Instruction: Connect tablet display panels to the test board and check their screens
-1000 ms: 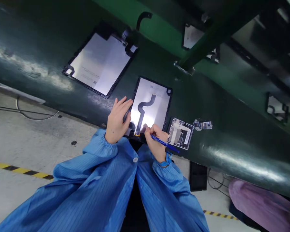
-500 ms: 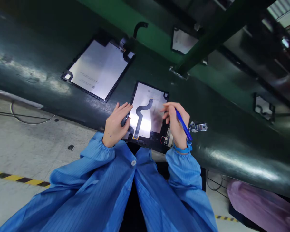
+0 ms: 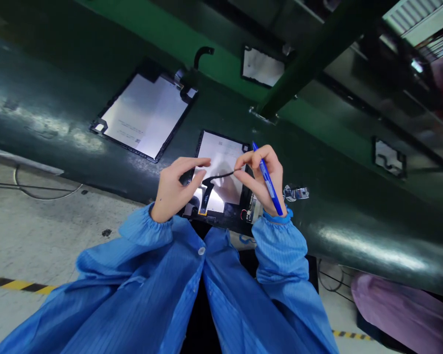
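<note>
A screen panel [image 3: 225, 147] with a silvery back lies on the dark green bench in front of me. A black flat ribbon cable [image 3: 207, 192] rests on it at its lower end, where the tip is gold-coloured, and its upper end is lifted. My right hand [image 3: 264, 179] pinches that raised end between thumb and forefinger. A blue pen [image 3: 267, 181] is also tucked in this hand, slanting across the fingers. My left hand [image 3: 179, 187] hovers over the panel's left side, thumb and fingers apart with nothing between them, close to the cable's bend.
A larger silvery panel [image 3: 143, 115] lies at the left. Another panel [image 3: 263, 66] sits behind the green post [image 3: 280, 93], and one more [image 3: 389, 157] is far right. A loose black ribbon [image 3: 203, 53] lies at the back. A metal clip [image 3: 296, 192] is beside my right wrist.
My right hand has moved left and taken hold of the cable's upper end, lifting it off the panel. My left hand has come off the panel's edge, its thumb and fingers over the panel.
</note>
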`<state>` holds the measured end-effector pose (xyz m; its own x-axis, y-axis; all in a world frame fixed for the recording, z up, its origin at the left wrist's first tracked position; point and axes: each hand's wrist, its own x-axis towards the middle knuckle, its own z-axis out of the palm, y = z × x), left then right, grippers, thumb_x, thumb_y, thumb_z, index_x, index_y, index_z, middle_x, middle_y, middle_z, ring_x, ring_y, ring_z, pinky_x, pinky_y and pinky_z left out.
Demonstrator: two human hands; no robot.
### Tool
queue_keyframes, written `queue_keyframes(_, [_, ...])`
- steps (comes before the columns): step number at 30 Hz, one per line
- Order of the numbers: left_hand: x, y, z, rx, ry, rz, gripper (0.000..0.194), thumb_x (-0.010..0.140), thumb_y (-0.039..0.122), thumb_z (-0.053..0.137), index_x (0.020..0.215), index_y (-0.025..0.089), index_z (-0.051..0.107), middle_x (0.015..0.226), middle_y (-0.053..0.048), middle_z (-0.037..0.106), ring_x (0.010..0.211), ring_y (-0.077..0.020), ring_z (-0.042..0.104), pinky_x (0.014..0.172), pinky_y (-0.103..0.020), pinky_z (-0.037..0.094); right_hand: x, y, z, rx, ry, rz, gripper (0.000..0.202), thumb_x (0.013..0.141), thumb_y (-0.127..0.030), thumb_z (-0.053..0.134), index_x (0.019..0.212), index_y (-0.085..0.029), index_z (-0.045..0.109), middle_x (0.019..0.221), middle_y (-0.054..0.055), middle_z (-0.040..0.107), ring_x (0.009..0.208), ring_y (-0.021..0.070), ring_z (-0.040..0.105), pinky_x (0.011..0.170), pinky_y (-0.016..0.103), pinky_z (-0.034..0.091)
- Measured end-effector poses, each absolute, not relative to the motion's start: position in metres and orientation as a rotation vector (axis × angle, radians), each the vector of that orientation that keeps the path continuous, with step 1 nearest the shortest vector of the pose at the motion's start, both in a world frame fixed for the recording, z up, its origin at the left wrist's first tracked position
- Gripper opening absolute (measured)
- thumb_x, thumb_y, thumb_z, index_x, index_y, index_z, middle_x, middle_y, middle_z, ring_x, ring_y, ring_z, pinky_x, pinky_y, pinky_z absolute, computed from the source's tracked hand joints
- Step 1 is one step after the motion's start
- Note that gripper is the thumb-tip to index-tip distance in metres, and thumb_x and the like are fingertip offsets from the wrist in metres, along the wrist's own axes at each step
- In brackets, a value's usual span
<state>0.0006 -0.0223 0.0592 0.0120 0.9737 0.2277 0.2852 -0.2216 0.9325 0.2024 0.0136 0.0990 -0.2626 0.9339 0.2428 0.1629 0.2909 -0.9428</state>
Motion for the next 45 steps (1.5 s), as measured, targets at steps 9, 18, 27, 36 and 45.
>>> queue_keyframes(9, [0.038, -0.005, 0.097, 1.427, 0.789, 0.837, 0.017, 0.076, 0.028, 0.080, 0.091, 0.020, 0.080, 0.083, -0.002, 0.079, 0.074, -0.0186, 0.074, 0.072, -0.030, 0.063, 0.240, -0.029, 0.115, -0.975, -1.721, 0.972, 0.031, 0.082, -0.035, 0.077, 0.081, -0.027, 0.048, 0.082, -0.002, 0.070, 0.080, 0.0174, 0.064, 0.081, 0.039, 0.052])
queue_keyframes(18, [0.078, -0.028, 0.054, 2.049, 1.125, 0.907, 0.008, 0.087, 0.019, 0.067, 0.090, 0.019, 0.074, 0.084, -0.002, 0.075, 0.061, -0.0130, 0.062, 0.060, -0.027, 0.053, 0.276, -0.059, 0.055, -1.590, -1.413, 0.758, 0.012, 0.088, -0.032, 0.066, 0.089, -0.023, 0.058, 0.085, -0.001, 0.067, 0.080, 0.0143, 0.066, 0.078, 0.030, 0.052])
queue_keyframes(27, [0.095, -0.035, 0.035, 2.114, 1.272, 0.774, 0.009, 0.087, 0.019, 0.067, 0.088, 0.021, 0.075, 0.087, -0.001, 0.072, 0.058, -0.0118, 0.062, 0.056, -0.026, 0.050, 0.278, -0.063, 0.041, -1.694, -1.435, 0.727, 0.009, 0.091, -0.032, 0.062, 0.092, -0.024, 0.059, 0.087, -0.001, 0.067, 0.081, 0.0143, 0.065, 0.077, 0.029, 0.051])
queue_keyframes(36, [0.096, -0.038, 0.034, 2.149, 1.296, 0.768, 0.007, 0.085, 0.016, 0.069, 0.086, 0.020, 0.074, 0.084, 0.000, 0.071, 0.055, -0.0113, 0.059, 0.053, -0.026, 0.047, 0.278, -0.063, 0.043, -1.695, -1.453, 0.733, 0.009, 0.092, -0.033, 0.062, 0.092, -0.023, 0.060, 0.087, -0.001, 0.066, 0.080, 0.0143, 0.065, 0.076, 0.028, 0.051])
queue_keyframes(45, [0.097, -0.038, 0.041, 2.041, 1.281, 0.781, 0.009, 0.080, 0.012, 0.075, 0.087, 0.018, 0.076, 0.086, 0.000, 0.073, 0.055, -0.0088, 0.058, 0.056, -0.023, 0.048, 0.278, -0.063, 0.044, -1.704, -1.474, 0.720, 0.010, 0.092, -0.033, 0.060, 0.092, -0.023, 0.060, 0.086, -0.001, 0.066, 0.080, 0.0140, 0.065, 0.076, 0.028, 0.051])
